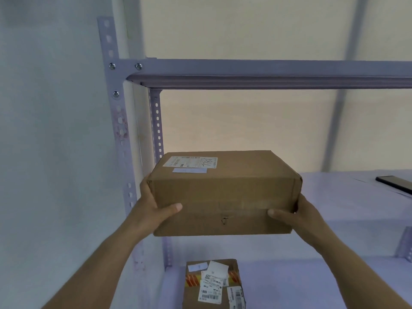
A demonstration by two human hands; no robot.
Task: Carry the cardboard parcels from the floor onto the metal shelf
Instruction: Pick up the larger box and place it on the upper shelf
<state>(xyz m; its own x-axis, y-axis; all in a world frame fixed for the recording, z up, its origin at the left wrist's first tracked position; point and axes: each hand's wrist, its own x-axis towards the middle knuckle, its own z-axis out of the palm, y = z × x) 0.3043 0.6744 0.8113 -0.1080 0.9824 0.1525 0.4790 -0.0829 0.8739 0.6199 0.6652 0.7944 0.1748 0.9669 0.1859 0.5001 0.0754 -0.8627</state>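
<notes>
Two bare forearms reach up from the bottom edge, and between them, below the grip, a second cardboard parcel (214, 285) lies on a lower shelf board, its top covered with several white labels and strips of orange tape. Above it, the left hand (153, 210) and the right hand (299, 214) clamp a plain brown cardboard parcel (225, 192) from its two short ends, thumbs pressed flat on the near face and fingers wrapped around the sides out of sight. The grip is wide, spanning the parcel's full length. The parcel sits level, label side up, with a white shipping label and a smaller pale sticker toward its far left corner. Its underside appears clear of the middle shelf board (347, 197) of the metal shelf (267, 70), though whether its far edge touches cannot be told. To the right of the grip, a dark flat object (395, 182) lies on that board. Beyond stand the perforated uprights and a pale wall.
</notes>
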